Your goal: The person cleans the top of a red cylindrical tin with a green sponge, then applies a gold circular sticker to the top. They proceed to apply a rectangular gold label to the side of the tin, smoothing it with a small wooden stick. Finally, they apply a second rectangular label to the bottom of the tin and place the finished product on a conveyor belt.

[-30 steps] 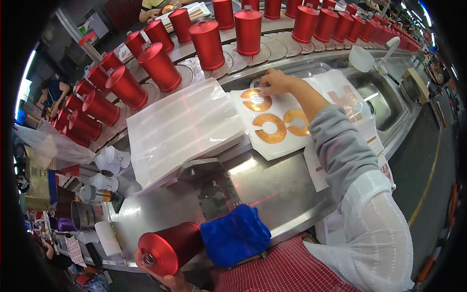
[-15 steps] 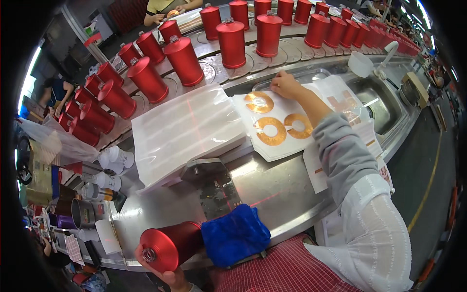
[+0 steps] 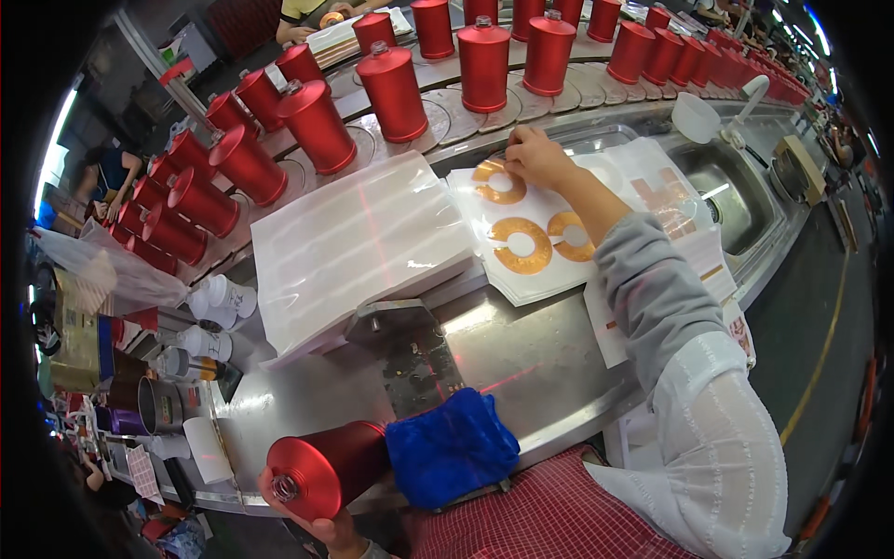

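My left hand grips a shiny red bottle by its shoulder at the lower left. The bottle lies tilted, its clear threaded neck toward me and its base against a folded blue cloth. Further off, my right hand is at a white sheet that carries 3 gold split-ring decals. Its fingers are bent and pressed together at the upper right edge of the farthest gold decal. Whether they pinch that decal is hidden by the hand.
A stack of glossy white sheets lies left of the decals, beside a metal bracket. Behind, red bottles stand on a curved conveyor. A sink is at the right, white cups at the left. A co-worker sits across.
My right hand has shifted slightly left and nearer, onto the edge of the farthest decal. Bottles on the conveyor have moved to the right. My left hand and its bottle stay put.
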A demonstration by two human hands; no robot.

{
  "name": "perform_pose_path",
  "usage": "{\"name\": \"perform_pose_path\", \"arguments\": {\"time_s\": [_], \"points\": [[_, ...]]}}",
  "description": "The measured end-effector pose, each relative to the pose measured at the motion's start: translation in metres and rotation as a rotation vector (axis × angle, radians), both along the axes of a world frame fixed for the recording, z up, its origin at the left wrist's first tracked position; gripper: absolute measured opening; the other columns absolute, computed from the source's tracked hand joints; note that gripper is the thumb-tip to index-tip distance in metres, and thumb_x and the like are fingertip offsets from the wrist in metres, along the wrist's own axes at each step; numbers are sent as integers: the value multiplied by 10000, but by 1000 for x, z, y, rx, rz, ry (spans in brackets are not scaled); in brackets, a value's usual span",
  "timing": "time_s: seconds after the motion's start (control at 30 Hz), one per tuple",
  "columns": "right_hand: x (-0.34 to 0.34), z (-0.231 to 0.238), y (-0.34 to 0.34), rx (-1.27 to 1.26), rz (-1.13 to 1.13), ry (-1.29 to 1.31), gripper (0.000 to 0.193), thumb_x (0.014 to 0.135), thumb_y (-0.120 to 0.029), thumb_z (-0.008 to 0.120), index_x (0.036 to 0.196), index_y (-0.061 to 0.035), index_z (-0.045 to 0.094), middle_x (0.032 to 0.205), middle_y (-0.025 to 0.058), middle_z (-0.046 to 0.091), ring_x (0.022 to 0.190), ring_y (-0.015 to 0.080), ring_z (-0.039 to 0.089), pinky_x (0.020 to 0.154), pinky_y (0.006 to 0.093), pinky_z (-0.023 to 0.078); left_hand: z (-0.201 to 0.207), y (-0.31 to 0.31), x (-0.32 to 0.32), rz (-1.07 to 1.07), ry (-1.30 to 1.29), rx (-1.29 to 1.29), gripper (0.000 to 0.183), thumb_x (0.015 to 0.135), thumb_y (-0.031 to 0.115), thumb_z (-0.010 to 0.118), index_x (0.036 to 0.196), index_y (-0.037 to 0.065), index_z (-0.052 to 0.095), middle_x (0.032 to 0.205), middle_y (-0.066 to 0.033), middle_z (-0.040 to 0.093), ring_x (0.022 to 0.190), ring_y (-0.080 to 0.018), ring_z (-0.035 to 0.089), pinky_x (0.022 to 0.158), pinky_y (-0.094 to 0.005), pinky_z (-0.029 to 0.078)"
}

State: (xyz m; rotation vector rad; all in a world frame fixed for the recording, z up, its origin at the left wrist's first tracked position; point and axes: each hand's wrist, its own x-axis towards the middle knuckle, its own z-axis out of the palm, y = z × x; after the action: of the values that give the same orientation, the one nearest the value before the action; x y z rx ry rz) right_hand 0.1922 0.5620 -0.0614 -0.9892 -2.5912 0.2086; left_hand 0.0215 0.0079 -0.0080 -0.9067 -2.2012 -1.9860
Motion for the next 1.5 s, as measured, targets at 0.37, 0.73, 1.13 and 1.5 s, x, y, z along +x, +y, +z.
{"name": "perform_pose_path", "arguments": {"time_s": [0.37, 0.73, 1.13, 1.5], "points": [[61, -33, 49, 211, -393, -148, 212, 834, -198, 583, 948, -87, 722, 1098, 185, 589, 1089, 365, 533, 899, 479, 464, 0, -7, -8, -292, -216, 119, 1189, 640, 657, 784, 1459, -1, 227, 1377, -151, 412, 1273, -267, 452, 1061, -393, 386], [-26, 105, -148, 43, 230, 413, 153, 881, -158, 631, 890, -10, 666, 955, 153, 598, 923, 292, 563, 830, 389, 442, 21, -2, -20, -604, -279, 167, 1017, 757, 464, 775, 1467, -19, 231, 1398, -148, 418, 1297, -235, 442, 1079, -369, 356], [-75, 131, -403, -770, 632, 730, 153, 924, -134, 601, 866, 5, 574, 1088, 109, 531, 974, 179, 531, 864, 288, 429, 20, -4, -14, -646, -293, 222, 944, 843, 231, 710, 1513, -10, 90, 1439, -163, 382, 1324, -253, 425, 1095, -381, 341], [-74, 111, -399, -830, 574, 655, 173, 946, -157, 567, 842, -19, 567, 1150, 91, 500, 971, 137, 492, 840, 269, 423, 26, -3, -15, -464, -335, 396, 395, 954, 128, 554, 1300, -4, 416, 1331, -128, 438, 1241, -185, 444, 1078, -343, 327]]}}
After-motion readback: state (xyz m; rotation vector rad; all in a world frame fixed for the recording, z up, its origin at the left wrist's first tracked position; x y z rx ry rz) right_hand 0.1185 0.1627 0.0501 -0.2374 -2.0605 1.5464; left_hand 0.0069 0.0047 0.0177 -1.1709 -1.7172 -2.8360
